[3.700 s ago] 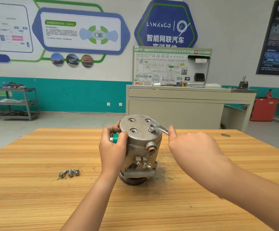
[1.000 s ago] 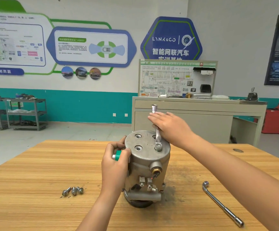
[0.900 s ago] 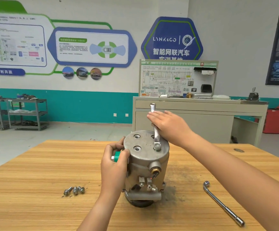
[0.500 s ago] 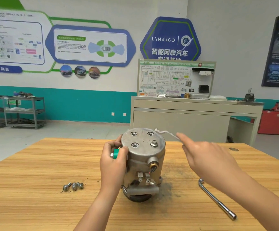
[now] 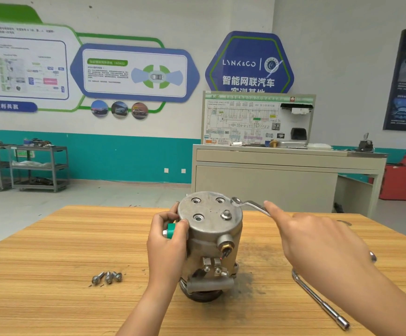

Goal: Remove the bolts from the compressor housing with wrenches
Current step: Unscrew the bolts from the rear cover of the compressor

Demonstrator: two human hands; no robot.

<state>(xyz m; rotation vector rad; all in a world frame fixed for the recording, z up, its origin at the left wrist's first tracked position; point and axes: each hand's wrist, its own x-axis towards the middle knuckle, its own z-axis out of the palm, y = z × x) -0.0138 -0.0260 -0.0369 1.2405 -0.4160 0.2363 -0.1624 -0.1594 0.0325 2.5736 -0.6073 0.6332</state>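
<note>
The compressor housing (image 5: 211, 229) stands upright at the centre of the frame on the desk (image 5: 51, 275), its flat top face tipped toward the camera. One bolt (image 5: 226, 215) sits in the lower right of that face, and the other three holes are empty. Three loose bolts (image 5: 107, 277) lie together at lower left.

The left grip (image 5: 167, 248) is wrapped round the left side of the housing, fingers curled over a green cap (image 5: 171, 231). The right grip (image 5: 318, 248) pinches the handle of a flat wrench (image 5: 245, 203), forefinger stretched along it. Most of the handle is hidden behind the hand. The wrench's ring end hangs just above the upper right rim of the top face, off the bolt.

The likely trouble is seating. If the ring lands tilted or only partly over the bolt head, a pull could slip it off and round the corners, or send the knuckles into the rim. The housing rests on a narrow dark base, so a hard pull with a slack left grip could twist or tip it. A second, long wrench (image 5: 318, 301) lies at lower right under the right forearm and could be knocked by the elbow. The loose bolts could roll if the desk is jolted.
</note>
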